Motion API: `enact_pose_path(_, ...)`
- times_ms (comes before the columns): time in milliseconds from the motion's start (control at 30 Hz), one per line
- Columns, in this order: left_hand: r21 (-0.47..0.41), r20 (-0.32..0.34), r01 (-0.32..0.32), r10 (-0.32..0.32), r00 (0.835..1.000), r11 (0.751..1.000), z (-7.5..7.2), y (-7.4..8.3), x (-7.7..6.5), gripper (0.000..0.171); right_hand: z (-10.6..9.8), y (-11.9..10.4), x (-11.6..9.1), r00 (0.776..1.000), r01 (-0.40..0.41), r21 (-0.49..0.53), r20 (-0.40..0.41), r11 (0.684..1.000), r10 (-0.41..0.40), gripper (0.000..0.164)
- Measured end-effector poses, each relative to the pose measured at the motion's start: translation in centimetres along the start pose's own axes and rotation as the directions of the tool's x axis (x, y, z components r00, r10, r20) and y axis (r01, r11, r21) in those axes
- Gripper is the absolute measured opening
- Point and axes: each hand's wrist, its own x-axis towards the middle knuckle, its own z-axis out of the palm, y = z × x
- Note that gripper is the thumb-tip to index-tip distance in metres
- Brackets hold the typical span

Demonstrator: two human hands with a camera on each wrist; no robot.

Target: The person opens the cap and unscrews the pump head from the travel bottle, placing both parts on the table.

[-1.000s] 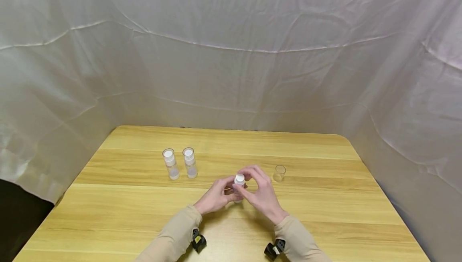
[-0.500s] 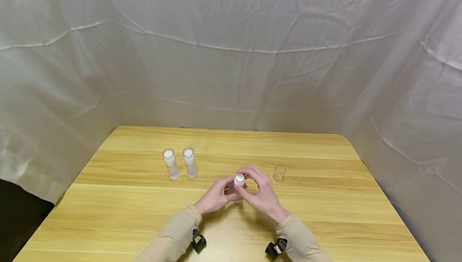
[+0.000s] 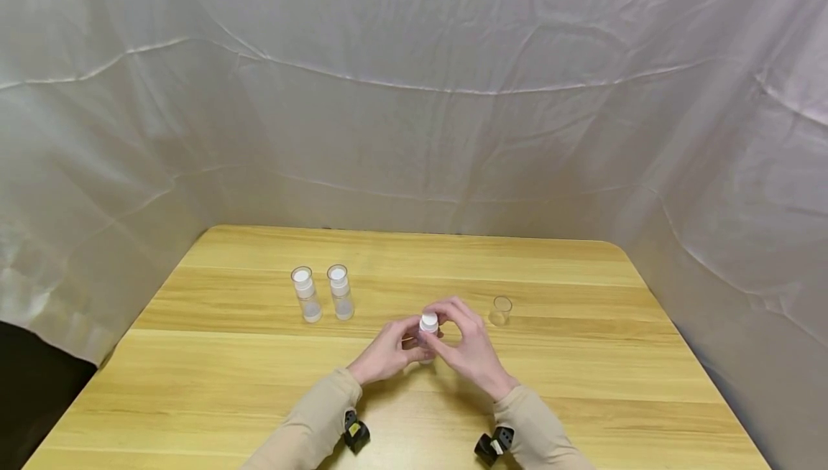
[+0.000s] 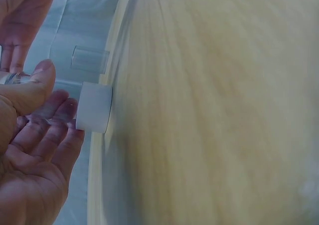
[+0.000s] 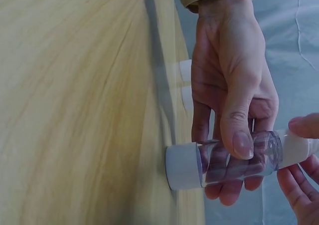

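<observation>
A clear bottle (image 5: 183,166) with a white base stands upright near the front middle of the table. My left hand (image 3: 387,350) grips its clear body, thumb on one side and fingers round the other, as the right wrist view shows. At the bottle's white top (image 3: 429,323), my right hand (image 3: 471,348) pinches with thumb and fingers. Right of the hands, a clear cup-shaped cover (image 3: 500,310) rests on the table. Two similar bottles stand to the left, a nearer-left bottle (image 3: 307,295) and its neighbour (image 3: 341,292), each with a clear cover over its white top.
The wooden table (image 3: 226,384) has a pale grey curtain (image 3: 414,132) hanging behind it and along both sides. Black wrist devices sit on both sleeves, the left device (image 3: 356,432) and the right device (image 3: 494,445).
My right thumb and fingers have shifted slightly round the white top. The left hand, the standing bottles and the clear cover stay where they were.
</observation>
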Motion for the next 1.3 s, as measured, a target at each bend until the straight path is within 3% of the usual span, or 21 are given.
enact_pose_path(333,0.011,0.003,-0.013,0.013,1.0,1.0,-0.01,-0.07,-0.01,0.052,0.16,0.18,-0.19,0.999,0.039,0.008,0.008,0.999,-0.039,0.036)
enact_pose_path(667,-0.007,0.007,-0.001,0.001,1.0,1.0,0.02,-0.1,0.03,0.053,0.26,-0.23,-0.1,1.0,-0.02,-0.06,-0.013,0.998,0.019,0.039)
enact_pose_path(1000,0.041,0.003,-0.022,0.021,1.0,0.999,-0.06,0.0,0.08,0.05,0.43,-0.01,-0.22,1.0,0.002,-0.023,0.022,1.0,-0.001,0.036)
enact_pose_path(1133,0.032,0.005,-0.036,0.036,0.999,0.999,-0.02,-0.05,0.14,0.048,0.6,0.17,-0.38,1.0,0.013,-0.02,0.028,1.0,-0.012,0.039)
enact_pose_path(1300,-0.003,0.009,-0.029,0.029,1.0,1.0,0.03,-0.09,0.13,0.051,0.54,-0.06,-0.34,0.999,-0.032,-0.022,0.021,0.999,0.032,0.038)
